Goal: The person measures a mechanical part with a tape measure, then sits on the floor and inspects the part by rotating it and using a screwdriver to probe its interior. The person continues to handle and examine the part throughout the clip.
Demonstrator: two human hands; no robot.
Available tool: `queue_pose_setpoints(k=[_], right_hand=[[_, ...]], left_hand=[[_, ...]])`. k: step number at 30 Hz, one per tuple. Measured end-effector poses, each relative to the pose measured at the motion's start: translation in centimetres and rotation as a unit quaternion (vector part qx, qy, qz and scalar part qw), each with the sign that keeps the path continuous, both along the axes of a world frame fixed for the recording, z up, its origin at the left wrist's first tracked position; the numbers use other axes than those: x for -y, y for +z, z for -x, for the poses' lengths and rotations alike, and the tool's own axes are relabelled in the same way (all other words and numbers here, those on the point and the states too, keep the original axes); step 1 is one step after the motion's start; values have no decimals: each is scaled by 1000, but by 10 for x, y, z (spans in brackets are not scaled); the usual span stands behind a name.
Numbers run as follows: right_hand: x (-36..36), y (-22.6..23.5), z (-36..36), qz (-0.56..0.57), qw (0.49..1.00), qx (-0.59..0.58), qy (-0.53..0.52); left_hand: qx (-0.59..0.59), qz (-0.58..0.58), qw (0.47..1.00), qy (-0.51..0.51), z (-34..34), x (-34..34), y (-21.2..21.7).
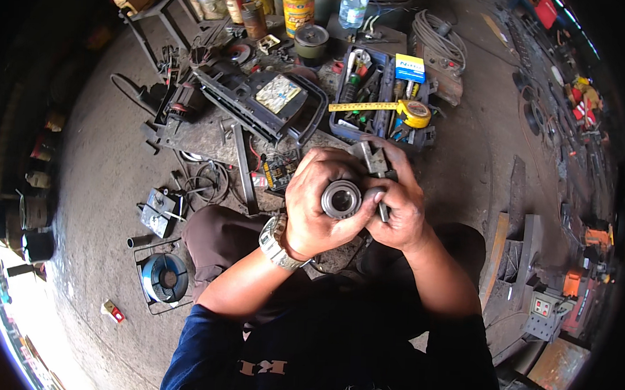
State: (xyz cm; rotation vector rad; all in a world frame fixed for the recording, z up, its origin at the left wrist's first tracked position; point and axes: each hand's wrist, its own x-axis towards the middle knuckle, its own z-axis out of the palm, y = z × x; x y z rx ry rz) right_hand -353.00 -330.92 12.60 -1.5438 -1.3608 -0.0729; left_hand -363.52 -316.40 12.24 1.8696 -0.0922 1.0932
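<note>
My left hand (319, 199), with a metal watch on its wrist, is closed around a round, bearing-like metal part (341, 199). The part's ringed end and dark bore face up. Close against it, my right hand (399, 209) is wrapped round a grey metal tool (377, 161) with a blocky head. A flat end (383, 212) shows below the right fingers; its exact kind is hard to make out. Both hands touch in front of my body, above my bent knees. The fingers hide most of both metal pieces.
Ahead stands an open toolbox (340, 130) with a yellow tape measure (415, 114) partly pulled out across it. A dark toolbox lid (260, 109) lies to its left. Cans, bottles and coiled cable (438, 37) sit farther back. A blue wire spool (164, 278) rests at left.
</note>
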Motion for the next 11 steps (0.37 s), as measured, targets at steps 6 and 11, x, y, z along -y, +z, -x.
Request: queue_pose_setpoints(k=[6, 11], right_hand=[[1, -2, -1, -6, 1000, -9, 2], [3, -2, -1, 7, 1000, -7, -3]], left_hand=[[4, 36, 999, -6, -4, 3, -4], [-1, 28, 1000, -2, -3, 3, -3]])
